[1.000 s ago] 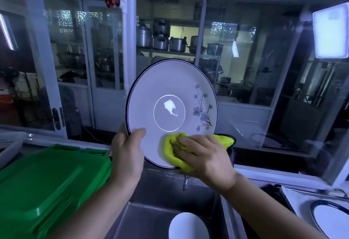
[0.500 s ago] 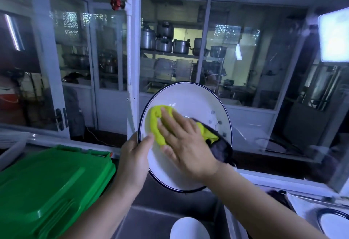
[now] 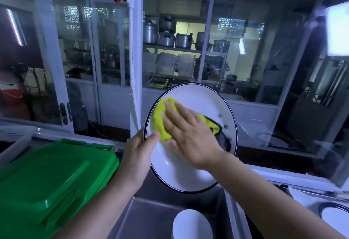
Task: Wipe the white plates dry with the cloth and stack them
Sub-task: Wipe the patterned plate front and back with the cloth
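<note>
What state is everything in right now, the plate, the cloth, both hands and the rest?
plate, held up tilted above the sink
cloth, pressed against the plate's upper left
left hand, grips the plate's left rim
right hand, fingers straight, presses the cloth
green lid, lying left of the sink
white dish, lying in the sink
second plate, flat on the right counter

Hands, 2: left hand [image 3: 138,155], right hand [image 3: 190,138]. Dark-rimmed white plates, 2: held plate [image 3: 188,178] above the sink [image 3: 151,210]; second plate [image 3: 334,218], partly in view at the counter's [image 3: 300,197] right edge. Plain white dish [image 3: 190,223] in sink basin, 1. Cloth [image 3: 160,117], yellow w/ dark backing, 1. Green plastic lid [image 3: 49,178], 1, left of sink. Metal pots [image 3: 183,40], background, approx. 6; too blurred for an exact no.
</note>
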A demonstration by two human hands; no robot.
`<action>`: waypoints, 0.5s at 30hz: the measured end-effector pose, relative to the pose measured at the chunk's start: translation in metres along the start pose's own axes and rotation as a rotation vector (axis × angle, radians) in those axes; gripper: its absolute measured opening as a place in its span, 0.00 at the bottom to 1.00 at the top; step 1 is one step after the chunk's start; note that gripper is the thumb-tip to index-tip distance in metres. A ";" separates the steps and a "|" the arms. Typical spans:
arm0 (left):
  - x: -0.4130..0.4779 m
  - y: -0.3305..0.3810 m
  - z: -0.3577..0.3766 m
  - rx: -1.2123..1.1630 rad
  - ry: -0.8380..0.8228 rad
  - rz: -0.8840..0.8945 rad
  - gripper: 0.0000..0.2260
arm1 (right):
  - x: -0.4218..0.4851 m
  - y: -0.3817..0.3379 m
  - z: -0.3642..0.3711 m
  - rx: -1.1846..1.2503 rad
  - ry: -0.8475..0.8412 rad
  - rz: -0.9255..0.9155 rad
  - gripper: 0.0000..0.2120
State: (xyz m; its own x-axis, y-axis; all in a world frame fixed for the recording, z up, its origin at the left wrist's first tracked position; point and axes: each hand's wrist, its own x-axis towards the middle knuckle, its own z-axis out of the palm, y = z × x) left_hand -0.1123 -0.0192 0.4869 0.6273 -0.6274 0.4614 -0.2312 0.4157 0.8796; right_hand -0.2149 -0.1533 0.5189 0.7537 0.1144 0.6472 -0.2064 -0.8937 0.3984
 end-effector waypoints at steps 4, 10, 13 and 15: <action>0.004 0.006 -0.009 0.007 0.032 0.008 0.17 | -0.003 0.032 -0.009 -0.218 -0.053 0.194 0.26; 0.014 0.017 -0.025 -0.016 0.095 -0.007 0.18 | -0.027 0.015 -0.017 -0.261 -0.125 0.345 0.25; 0.014 0.015 -0.023 -0.025 0.096 -0.013 0.16 | -0.037 -0.010 -0.024 -0.194 -0.167 0.389 0.22; 0.014 0.013 -0.017 -0.046 0.140 -0.006 0.13 | -0.042 -0.032 -0.027 -0.094 -0.185 0.347 0.23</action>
State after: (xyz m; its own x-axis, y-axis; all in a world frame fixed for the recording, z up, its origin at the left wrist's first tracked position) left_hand -0.0940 -0.0112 0.5026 0.7272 -0.5332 0.4323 -0.1948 0.4436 0.8748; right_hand -0.2563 -0.1175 0.4964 0.7270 -0.2752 0.6290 -0.5182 -0.8210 0.2397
